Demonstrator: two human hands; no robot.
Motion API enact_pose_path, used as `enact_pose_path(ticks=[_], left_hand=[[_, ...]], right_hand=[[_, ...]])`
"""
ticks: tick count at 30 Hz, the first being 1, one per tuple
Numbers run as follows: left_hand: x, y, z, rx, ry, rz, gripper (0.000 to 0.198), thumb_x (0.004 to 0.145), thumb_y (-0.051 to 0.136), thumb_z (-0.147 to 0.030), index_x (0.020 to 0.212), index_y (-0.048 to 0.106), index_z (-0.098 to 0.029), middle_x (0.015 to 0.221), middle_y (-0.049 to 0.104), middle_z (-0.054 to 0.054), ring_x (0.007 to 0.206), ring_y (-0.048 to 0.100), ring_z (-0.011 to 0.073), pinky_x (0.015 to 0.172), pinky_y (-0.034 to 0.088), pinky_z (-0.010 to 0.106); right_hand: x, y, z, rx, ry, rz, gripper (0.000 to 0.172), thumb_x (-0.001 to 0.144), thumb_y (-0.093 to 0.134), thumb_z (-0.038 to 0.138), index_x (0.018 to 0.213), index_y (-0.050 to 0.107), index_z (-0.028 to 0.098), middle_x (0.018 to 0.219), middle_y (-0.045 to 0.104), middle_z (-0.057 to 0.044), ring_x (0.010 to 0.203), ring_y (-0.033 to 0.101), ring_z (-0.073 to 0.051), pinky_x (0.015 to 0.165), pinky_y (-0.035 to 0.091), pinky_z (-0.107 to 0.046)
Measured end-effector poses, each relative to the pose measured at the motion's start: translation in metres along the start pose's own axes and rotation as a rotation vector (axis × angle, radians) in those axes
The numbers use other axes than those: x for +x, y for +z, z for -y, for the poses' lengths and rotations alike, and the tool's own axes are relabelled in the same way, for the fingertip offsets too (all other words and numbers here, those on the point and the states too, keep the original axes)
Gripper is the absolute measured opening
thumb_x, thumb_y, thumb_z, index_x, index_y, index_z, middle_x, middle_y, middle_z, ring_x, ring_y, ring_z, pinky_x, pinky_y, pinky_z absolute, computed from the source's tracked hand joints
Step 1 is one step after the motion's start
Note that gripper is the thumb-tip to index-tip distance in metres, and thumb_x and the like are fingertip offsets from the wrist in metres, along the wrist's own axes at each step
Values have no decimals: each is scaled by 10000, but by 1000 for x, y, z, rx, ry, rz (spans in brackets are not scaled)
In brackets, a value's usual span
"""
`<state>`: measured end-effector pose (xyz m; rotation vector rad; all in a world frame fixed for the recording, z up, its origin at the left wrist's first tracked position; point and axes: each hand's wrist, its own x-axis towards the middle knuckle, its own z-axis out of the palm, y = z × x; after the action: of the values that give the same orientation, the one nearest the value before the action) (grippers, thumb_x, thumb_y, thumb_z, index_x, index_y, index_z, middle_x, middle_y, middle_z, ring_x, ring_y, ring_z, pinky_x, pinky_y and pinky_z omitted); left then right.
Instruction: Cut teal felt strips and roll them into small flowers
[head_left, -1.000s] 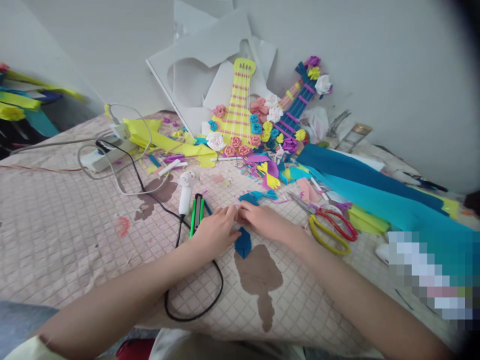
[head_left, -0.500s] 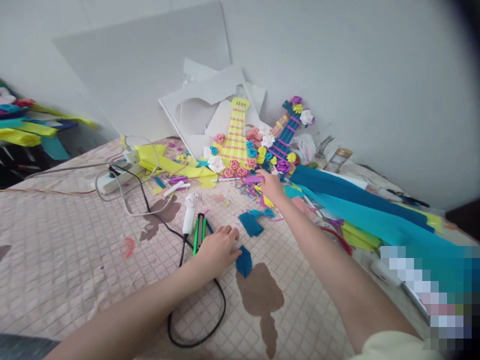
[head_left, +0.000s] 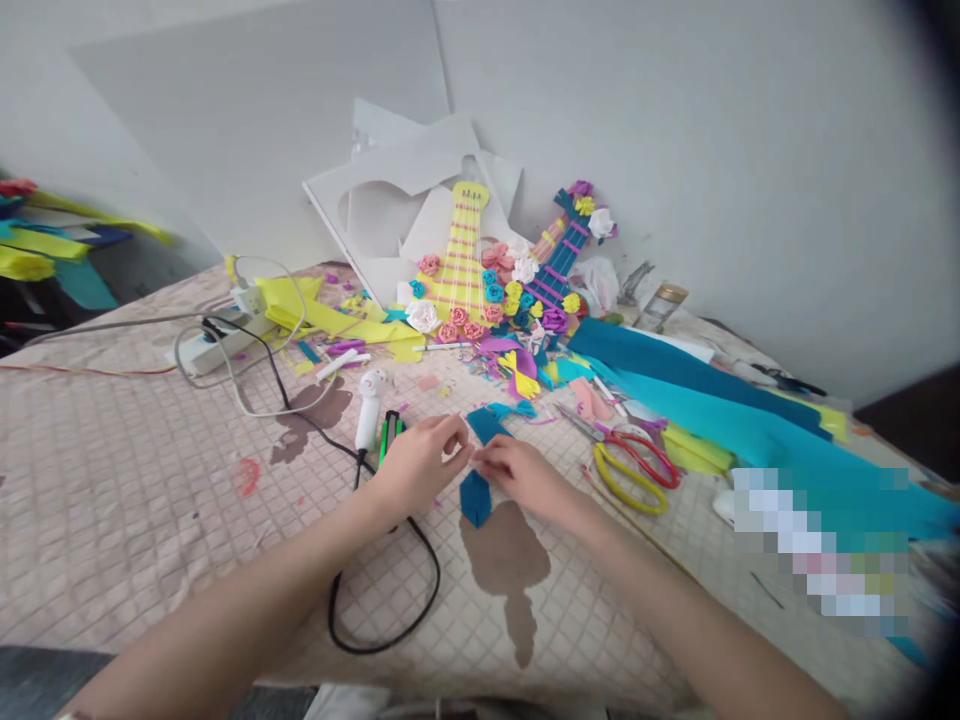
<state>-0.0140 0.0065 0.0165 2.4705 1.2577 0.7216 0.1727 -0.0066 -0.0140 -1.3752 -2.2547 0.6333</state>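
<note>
My left hand [head_left: 426,462] is closed, thumb and fingers pinched together, beside the white glue gun [head_left: 368,412] and a green cutter knife [head_left: 390,432] partly behind it. Facing it, my right hand [head_left: 517,472] is also closed in a pinch, its fingertips almost meeting the left ones. What lies between the fingertips is too small to make out. Just below them is a small folded blue crepe paper piece [head_left: 475,500], pointed at its lower end. Another blue paper piece [head_left: 487,424] lies right behind the hands.
Scissors [head_left: 630,462] with red and yellow handles lie to the right, near long blue paper strips [head_left: 697,390]. Two flower-trimmed paper guitars, one yellow [head_left: 466,260] and one blue [head_left: 562,260], lean at the back. A power strip [head_left: 225,345] and cables lie left.
My right hand has come back from the purple scraps near the guitars to meet my left hand over the small blue paper. My left hand has lifted off that paper. The view has shifted slightly.
</note>
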Motion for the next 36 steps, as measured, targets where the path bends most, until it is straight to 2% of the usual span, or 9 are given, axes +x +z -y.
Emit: enact_pose_path(ticks=[5,9,18,21,25,28,31,33,36], left_hand=[[3,-2,2,-60,56,-109,90,809,512,-178,725,481,-186,670,515,-17,655,515,130,610,392,229],[2,3,3,-95,95,-118,95,788,533,-156,705,496,-182,650,513,-21,638,508,125,599,385,225],[1,3,3,-190,69,-87,92,792,536,-181,701,531,-174,673,544,0,661,516,140,619,394,253],[2,2,2,-264,21,-68,71,805,545,-236,814,568,-170,793,607,32,750,551,159,660,421,267],[3,2,2,-398,-45,30,268,856,497,-352,1034,578,-169,950,656,55,823,587,161,649,450,247],[4,5,4,-466,-89,131,263,851,489,-374,845,636,-156,735,641,14,649,557,128,554,413,220],[6,9,7,-509,-144,193,294,821,509,-341,618,588,-144,551,529,-21,523,449,97,495,349,213],[7,12,8,-550,-187,218,295,806,516,-333,588,567,-143,531,491,-31,510,412,87,482,325,206],[8,14,9,-632,-264,250,323,811,499,-379,602,571,-144,503,435,-44,467,358,74,437,275,197]], right_hand=[[2,5,6,31,25,24,171,775,599,79,867,707,175,930,629,-57,807,607,-168,750,448,-287],[5,4,7,73,60,29,134,708,634,53,766,679,165,836,598,-29,664,564,-127,644,430,-255],[9,-2,4,302,171,45,121,639,597,69,701,618,171,670,558,16,583,511,-108,555,377,-228],[5,-10,6,445,274,57,71,671,583,145,734,589,176,589,554,28,523,515,-110,484,370,-218],[-3,-22,10,659,415,51,136,720,560,295,801,537,188,517,528,49,436,508,-102,380,331,-193],[-8,-28,11,771,490,18,198,698,580,340,807,516,187,522,507,60,416,505,-88,348,303,-174],[-11,-29,10,832,528,-4,249,701,595,364,847,521,176,525,493,65,389,494,-81,331,298,-169],[-14,-29,7,847,523,-35,291,727,586,380,921,520,173,574,520,52,388,508,-85,323,302,-174],[-19,-26,2,824,439,-139,287,781,552,351,1020,477,211,844,605,-5,428,535,-71,345,335,-188]])
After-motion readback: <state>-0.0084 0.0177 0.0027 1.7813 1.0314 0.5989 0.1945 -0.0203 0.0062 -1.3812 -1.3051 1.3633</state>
